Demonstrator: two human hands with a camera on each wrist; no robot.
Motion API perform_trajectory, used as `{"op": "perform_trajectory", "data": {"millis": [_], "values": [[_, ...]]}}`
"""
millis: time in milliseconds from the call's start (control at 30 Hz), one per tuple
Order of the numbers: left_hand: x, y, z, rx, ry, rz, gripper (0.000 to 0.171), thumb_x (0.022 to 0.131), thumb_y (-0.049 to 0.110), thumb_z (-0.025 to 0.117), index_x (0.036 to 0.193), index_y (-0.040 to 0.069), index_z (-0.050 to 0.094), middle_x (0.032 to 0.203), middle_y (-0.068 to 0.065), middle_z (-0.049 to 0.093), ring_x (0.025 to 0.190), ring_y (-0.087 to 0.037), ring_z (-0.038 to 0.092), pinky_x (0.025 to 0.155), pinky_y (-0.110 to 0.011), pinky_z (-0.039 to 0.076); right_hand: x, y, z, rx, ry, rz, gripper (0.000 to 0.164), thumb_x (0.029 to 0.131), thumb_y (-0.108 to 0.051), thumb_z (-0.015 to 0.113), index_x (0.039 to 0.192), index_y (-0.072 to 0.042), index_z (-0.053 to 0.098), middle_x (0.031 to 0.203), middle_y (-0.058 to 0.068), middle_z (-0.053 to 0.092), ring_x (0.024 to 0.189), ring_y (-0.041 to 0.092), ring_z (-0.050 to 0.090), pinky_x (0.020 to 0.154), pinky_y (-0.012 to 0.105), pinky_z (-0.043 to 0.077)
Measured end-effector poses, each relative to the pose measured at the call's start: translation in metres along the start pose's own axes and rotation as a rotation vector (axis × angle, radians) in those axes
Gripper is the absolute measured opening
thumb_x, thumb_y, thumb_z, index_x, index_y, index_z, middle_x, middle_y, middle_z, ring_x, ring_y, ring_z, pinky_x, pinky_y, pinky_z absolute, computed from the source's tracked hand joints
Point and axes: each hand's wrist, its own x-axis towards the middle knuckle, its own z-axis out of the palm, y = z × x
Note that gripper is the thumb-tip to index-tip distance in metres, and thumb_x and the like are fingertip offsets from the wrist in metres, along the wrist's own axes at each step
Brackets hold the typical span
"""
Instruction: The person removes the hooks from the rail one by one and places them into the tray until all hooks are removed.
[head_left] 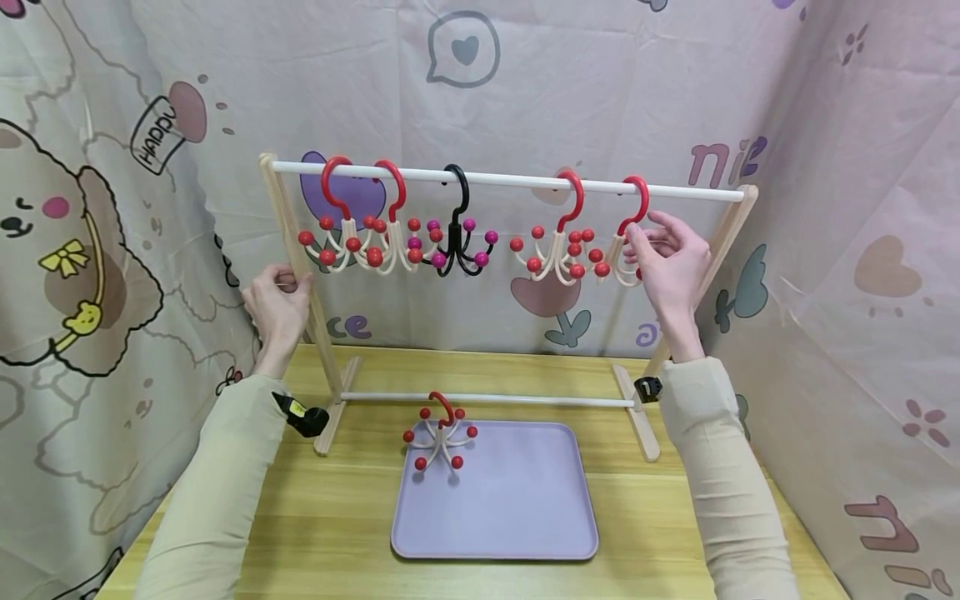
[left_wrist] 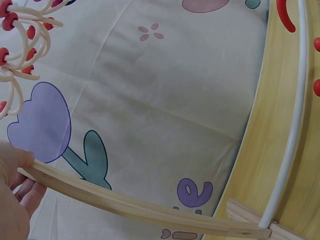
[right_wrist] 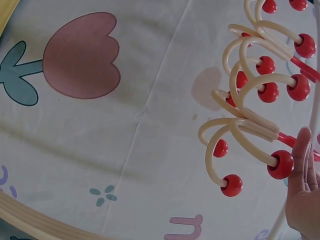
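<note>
Several octopus-shaped hanging hooks hang from the white top rail (head_left: 510, 179) of a wooden rack. Most have red hooks, cream arms and red balls; one black hook (head_left: 455, 225) has magenta balls. My left hand (head_left: 279, 304) grips the rack's left wooden post (left_wrist: 125, 205) between thumb and fingers. At the far right, my right hand (head_left: 675, 262) touches the neck of the rightmost red-and-cream hook (right_wrist: 255, 127), its visible fingers fairly straight. One more red-and-cream hook (head_left: 441, 442) stands on the upper left of a lilac tray (head_left: 517, 500).
A lower white rail (head_left: 487, 399) joins the rack's wooden feet, one of them the right foot (head_left: 637, 417), on the wood-grain table (head_left: 337, 517). Printed curtains (head_left: 465, 108) enclose the back and both sides. The tray lies in front of the rack.
</note>
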Motion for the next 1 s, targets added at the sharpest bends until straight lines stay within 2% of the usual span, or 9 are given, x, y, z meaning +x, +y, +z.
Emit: {"op": "perform_trajectory", "data": {"millis": [133, 400, 633, 1000], "values": [[0.0, 0.0, 0.0, 0.001, -0.007, -0.006, 0.027, 0.094, 0.018, 0.068, 0.108, -0.005, 0.068, 0.102, -0.024, 0.069, 0.113, -0.037, 0.053, 0.108, -0.048, 0.032, 0.004, 0.0, 0.002, 0.017, -0.01, 0.005, 0.042, 0.091, -0.026, 0.074, 0.129, -0.009, 0.067, 0.083, -0.018, 0.069, 0.066, -0.003, 0.068, 0.064, 0.012, 0.054], [0.002, 0.0, 0.0, 0.005, -0.014, -0.019, 0.028, 0.094, 0.018, 0.069, 0.11, -0.004, 0.069, 0.105, -0.026, 0.069, 0.116, -0.038, 0.053, 0.109, -0.048, 0.031, 0.01, -0.001, 0.005, 0.013, -0.025, 0.011, 0.041, 0.091, -0.027, 0.074, 0.126, -0.008, 0.069, 0.087, -0.011, 0.072, 0.065, -0.001, 0.068, 0.065, 0.012, 0.054], [0.002, 0.0, 0.0, 0.014, -0.015, -0.013, 0.031, 0.094, 0.021, 0.068, 0.112, -0.004, 0.069, 0.107, -0.027, 0.069, 0.114, -0.038, 0.055, 0.107, -0.05, 0.033, 0.014, -0.001, 0.008, 0.028, -0.019, 0.016, 0.035, 0.091, -0.023, 0.073, 0.121, -0.004, 0.07, 0.081, -0.013, 0.07, 0.061, 0.0, 0.067, 0.063, 0.013, 0.054], [0.0, 0.0, -0.002, 0.0, -0.019, 0.002, 0.03, 0.095, 0.021, 0.068, 0.111, -0.005, 0.069, 0.106, -0.027, 0.07, 0.113, -0.038, 0.055, 0.107, -0.049, 0.032, 0.018, -0.001, 0.009, 0.036, 0.01, 0.008, 0.026, 0.092, -0.016, 0.071, 0.113, 0.0, 0.072, 0.087, -0.002, 0.075, 0.062, -0.001, 0.068, 0.063, 0.012, 0.054]]}}
